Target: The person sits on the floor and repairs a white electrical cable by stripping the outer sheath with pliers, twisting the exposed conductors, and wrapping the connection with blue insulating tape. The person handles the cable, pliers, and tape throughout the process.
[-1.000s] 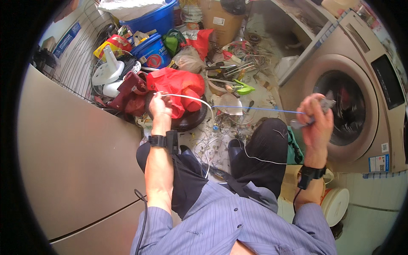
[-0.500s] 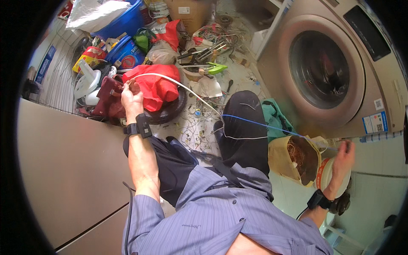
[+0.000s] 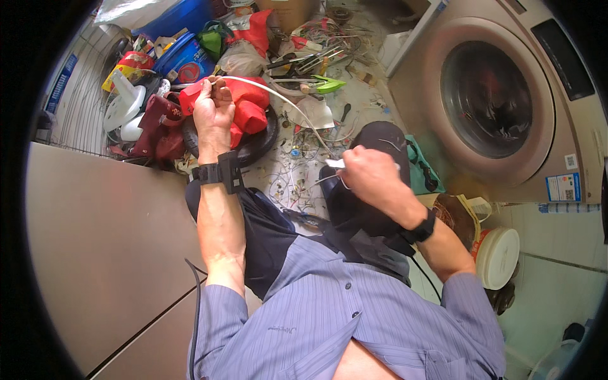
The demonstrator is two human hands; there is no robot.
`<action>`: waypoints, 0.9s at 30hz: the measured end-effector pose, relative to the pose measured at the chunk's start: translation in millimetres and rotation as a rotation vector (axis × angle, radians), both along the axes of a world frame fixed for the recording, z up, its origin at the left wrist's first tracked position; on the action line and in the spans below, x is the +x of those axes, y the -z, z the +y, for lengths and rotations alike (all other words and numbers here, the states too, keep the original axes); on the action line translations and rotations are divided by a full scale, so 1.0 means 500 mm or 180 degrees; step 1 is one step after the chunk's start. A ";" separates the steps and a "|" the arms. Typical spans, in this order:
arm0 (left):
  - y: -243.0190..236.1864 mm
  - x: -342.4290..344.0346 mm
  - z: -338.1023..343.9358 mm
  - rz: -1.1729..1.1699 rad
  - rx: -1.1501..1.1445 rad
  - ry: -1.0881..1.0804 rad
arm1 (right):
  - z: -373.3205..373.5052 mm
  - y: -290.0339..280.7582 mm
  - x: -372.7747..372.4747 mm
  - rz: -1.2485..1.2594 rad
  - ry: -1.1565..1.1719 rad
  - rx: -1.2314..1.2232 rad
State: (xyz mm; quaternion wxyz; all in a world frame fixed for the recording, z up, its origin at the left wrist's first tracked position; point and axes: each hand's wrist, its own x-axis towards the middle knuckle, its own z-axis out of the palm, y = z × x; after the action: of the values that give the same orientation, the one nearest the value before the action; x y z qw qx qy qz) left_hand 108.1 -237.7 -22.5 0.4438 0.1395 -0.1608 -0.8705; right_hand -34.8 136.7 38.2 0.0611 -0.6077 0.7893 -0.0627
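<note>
Hours are read from the middle of my view.

- Left hand [image 3: 214,114], at 10 o'clock: palm up, fingers loosely curled, thumb and forefinger pinching one end of the cable.
- Cable [image 3: 278,96], white: one length, bowed from 10 o'clock over 12 and down towards 1, slack in its curve, its lower end just beside my right hand.
- Right hand [image 3: 373,174], between 2 and 3 o'clock: closed in a fist above my knee. A white piece [image 3: 334,163] juts from it towards 9; the hand is blurred, so whether this is cable end or tool I cannot say.
- Scraps [image 3: 294,152], near 12 o'clock: bits of wire and covering, strewn over the floor.
- Sack [image 3: 474,212], just past 3 o'clock: reddish wire strands inside.
- Tangle [image 3: 320,35], at 12 o'clock, far out: heaped wires, neither hand touching them.
- Tools [image 3: 320,60], at 12, nearer than the tangle: lying loose.
- Red cloth [image 3: 250,101], at 11 o'clock: beyond the left hand, draped over a black ring [image 3: 266,136].

Progress, as I judge it: scraps and strands stand for work done. This length is in hand and unfinished, its white surface looking whole along the bow; the tangle may be further stock.
</note>
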 end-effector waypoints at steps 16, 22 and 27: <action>0.004 -0.013 0.238 -0.2156 -0.1331 0.2323 | -0.135 -0.094 -0.075 -0.2378 0.0825 -0.0332; 0.001 -0.049 0.334 -0.1459 -0.0990 0.2644 | -0.142 -0.069 -0.051 -0.2091 0.0159 -0.0614; 0.056 -0.078 0.289 -0.1101 -0.0565 0.1741 | -0.093 -0.083 -0.040 -0.1801 0.0018 -0.0515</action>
State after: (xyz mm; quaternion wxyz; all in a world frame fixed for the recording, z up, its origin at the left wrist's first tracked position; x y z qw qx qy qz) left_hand 69.3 -93.3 -50.5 0.1702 0.1976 -0.3404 -0.9034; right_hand -54.7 90.3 79.6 0.2300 -0.5668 0.7350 -0.2926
